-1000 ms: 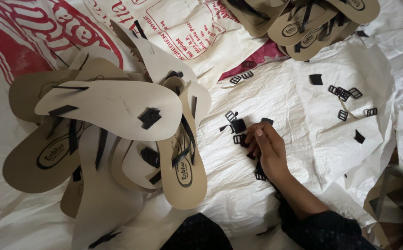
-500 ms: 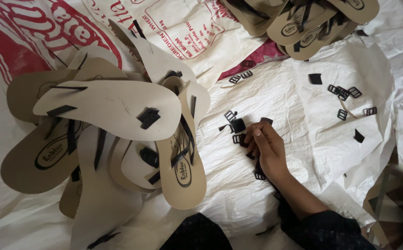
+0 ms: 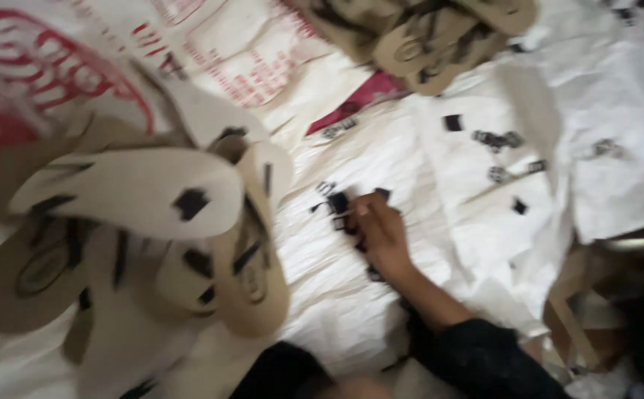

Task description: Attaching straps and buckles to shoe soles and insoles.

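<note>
Small black clips are pinched by the right hand w/ fingers together; blur suggests one could be dropped among sandals.

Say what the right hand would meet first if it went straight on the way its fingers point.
Probably the small black clips right at the right hand's fingers; beyond them lies the beige sandal pile. The picture is blurred.
</note>
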